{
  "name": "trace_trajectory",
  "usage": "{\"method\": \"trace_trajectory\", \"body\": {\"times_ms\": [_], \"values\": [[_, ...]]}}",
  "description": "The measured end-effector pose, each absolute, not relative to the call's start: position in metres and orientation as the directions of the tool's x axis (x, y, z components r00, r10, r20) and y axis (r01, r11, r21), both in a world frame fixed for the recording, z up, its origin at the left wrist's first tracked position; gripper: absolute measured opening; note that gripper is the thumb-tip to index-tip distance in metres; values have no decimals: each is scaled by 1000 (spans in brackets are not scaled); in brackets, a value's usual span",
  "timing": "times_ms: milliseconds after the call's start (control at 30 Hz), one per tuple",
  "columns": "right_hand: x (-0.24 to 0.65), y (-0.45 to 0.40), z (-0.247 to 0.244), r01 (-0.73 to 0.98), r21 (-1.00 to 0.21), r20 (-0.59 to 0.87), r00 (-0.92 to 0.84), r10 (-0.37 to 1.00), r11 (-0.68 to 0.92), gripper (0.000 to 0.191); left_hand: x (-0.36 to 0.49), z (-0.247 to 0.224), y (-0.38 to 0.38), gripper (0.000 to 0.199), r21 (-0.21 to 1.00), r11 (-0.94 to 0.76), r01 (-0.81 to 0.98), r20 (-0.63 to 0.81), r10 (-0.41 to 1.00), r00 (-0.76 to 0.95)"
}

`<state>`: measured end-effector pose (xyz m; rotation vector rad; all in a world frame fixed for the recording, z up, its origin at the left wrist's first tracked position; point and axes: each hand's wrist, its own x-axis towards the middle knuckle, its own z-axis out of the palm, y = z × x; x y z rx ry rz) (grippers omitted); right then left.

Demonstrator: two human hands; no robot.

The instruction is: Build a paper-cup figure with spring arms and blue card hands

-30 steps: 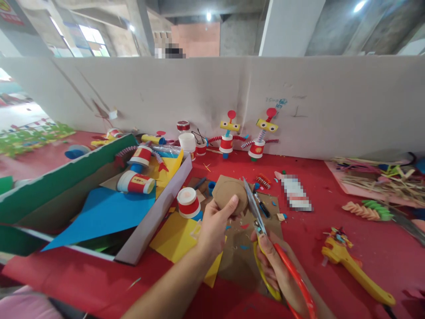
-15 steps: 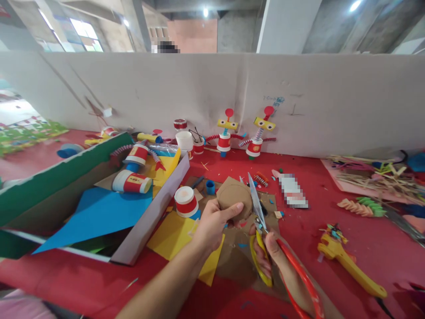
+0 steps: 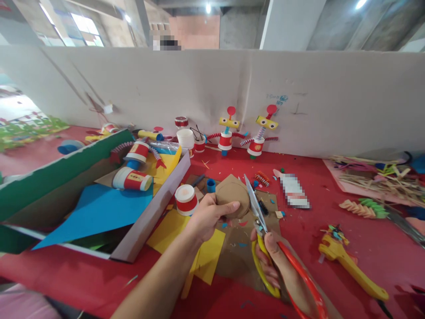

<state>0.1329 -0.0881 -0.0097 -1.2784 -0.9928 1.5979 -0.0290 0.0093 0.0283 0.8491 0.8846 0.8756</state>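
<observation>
cardboard (image 3: pixel 231 192) juts beyond the left hand (image 3: pixel 209 213) pinching it; the right hand (image 3: pixel 280 260) grips scissors (image 3: pixel 260 225) just beside the cardboard.

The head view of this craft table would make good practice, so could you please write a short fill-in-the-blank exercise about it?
1. The left hand holds cardboard coloured ____.
2. The scissors in the right hand have one red handle and one ____ handle.
3. Along the pale partition are ____ figures with eyes.

Missing words: brown; yellow; two.
</observation>
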Motion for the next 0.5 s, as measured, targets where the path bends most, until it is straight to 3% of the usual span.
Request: {"method": "trace_trajectory", "body": {"times_ms": [400,500], "values": [[132,-89,-8,-12,-914,-398,-171,901,-406,52,-61,30,28,42,913,398,-89,-323,839,438],[130,-88,-6,-8,-900,-429,-145,891,-435,52,-57,30,26,42,900,415,-133,-334,853,400]]}}
